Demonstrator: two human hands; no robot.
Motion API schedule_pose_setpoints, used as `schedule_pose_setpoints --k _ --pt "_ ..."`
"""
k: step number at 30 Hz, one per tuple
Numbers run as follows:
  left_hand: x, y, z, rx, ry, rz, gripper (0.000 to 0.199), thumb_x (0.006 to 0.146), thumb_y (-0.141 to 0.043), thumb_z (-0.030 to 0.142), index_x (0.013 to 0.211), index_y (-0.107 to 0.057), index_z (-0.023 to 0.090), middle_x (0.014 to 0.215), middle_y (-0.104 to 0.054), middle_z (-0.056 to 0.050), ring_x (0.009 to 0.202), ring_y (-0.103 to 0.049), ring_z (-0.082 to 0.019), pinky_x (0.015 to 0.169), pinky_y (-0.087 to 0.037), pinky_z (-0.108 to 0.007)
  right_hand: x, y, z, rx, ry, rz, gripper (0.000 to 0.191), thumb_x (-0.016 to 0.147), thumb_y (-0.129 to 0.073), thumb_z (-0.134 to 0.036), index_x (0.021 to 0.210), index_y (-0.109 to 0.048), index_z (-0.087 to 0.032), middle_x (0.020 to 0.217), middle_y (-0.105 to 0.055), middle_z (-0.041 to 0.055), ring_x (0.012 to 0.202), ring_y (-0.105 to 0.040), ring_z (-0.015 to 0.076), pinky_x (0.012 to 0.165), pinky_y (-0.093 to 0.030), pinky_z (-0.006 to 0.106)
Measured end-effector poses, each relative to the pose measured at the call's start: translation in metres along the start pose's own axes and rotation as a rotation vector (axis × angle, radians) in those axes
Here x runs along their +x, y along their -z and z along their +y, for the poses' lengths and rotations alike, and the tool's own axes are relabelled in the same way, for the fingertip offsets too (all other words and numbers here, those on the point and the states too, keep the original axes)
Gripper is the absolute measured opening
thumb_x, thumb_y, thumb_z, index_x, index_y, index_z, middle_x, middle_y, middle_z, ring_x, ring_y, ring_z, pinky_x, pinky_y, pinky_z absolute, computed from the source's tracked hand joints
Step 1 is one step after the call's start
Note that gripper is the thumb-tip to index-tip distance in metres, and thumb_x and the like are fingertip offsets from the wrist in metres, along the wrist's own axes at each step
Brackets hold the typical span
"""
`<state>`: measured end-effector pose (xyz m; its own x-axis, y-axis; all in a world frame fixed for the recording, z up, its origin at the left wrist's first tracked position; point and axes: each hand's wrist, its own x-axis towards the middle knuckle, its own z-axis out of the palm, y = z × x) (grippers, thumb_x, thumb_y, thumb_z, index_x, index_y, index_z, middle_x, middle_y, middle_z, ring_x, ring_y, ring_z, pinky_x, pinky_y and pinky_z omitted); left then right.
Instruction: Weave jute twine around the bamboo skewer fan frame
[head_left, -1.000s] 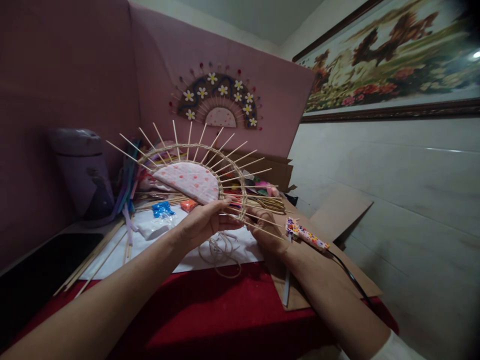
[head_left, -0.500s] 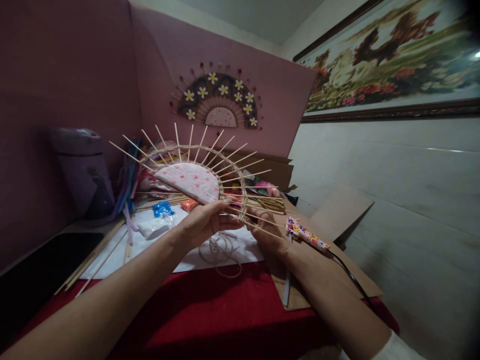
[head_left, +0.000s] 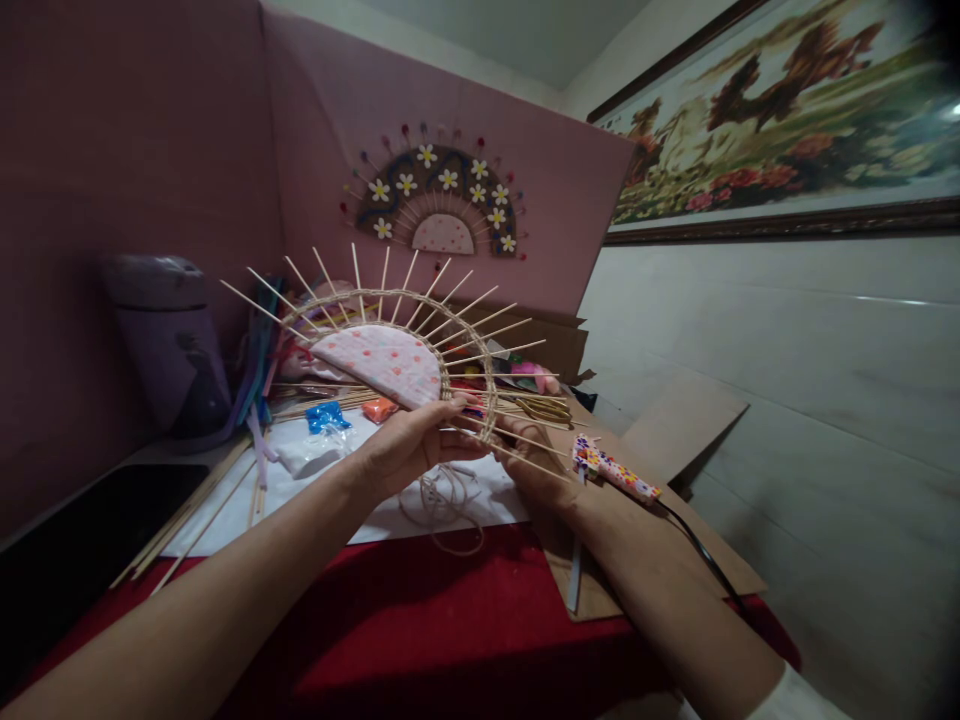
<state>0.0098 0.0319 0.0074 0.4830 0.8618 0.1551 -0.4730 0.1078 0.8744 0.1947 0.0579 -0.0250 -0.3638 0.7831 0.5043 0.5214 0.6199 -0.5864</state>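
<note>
A half-round craft piece (head_left: 382, 365), covered in pink dotted cloth, is held up over the table with thin wooden sticks fanning out from its curved edge. Twine (head_left: 420, 298) runs across the sticks in an arc. My left hand (head_left: 412, 445) grips the lower right corner of the piece, thumb on top. At the right end of the twine arc, my right hand (head_left: 536, 465) has its fingers closed around the lowest sticks and twine; its fingertips are partly hidden. Loose twine (head_left: 450, 515) hangs in loops below the hands.
A floral-patterned glue gun (head_left: 615, 470) with a black cord lies on cardboard (head_left: 705, 540) at right. Blue (head_left: 326, 418) and orange packets (head_left: 380, 409) rest on white paper. Loose sticks (head_left: 187, 510) and a lilac bottle (head_left: 169, 345) are at left. A finished flowered half-round (head_left: 442, 190) hangs behind.
Almost nothing differs. The view has shifted very slightly, and both hands keep the same hold on the craft piece.
</note>
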Motion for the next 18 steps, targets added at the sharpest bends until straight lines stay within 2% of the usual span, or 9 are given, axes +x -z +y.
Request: schedule_pose_setpoints --k 8,18 --pt "0.0003 0.0013 -0.0014 0.011 0.013 -0.012 0.017 0.083 -0.053 0.022 0.091 -0.064 0.011 0.093 -0.069 -0.014 0.081 -0.067 -0.022 0.086 -0.049 -0.041 -0.001 -0.0004 0.0014 -0.018 -0.016 -0.009 0.03 0.083 -0.048 -0.026 0.108 -0.064 -0.025 0.09 -0.069 0.0026 0.076 -0.061 0.0198 0.072 -0.048 0.032" --pt "-0.0004 0.0006 -0.0027 -0.004 0.033 0.011 0.013 0.082 -0.052 0.018 0.088 -0.063 0.013 0.087 -0.07 -0.012 0.076 -0.068 -0.022 0.084 -0.05 -0.041 -0.0016 0.0003 -0.0038 -0.045 -0.005 -0.024 0.028 0.085 -0.048 -0.03 0.107 -0.065 -0.025 0.095 -0.07 0.0031 0.082 -0.062 0.0217 0.077 -0.048 0.034"
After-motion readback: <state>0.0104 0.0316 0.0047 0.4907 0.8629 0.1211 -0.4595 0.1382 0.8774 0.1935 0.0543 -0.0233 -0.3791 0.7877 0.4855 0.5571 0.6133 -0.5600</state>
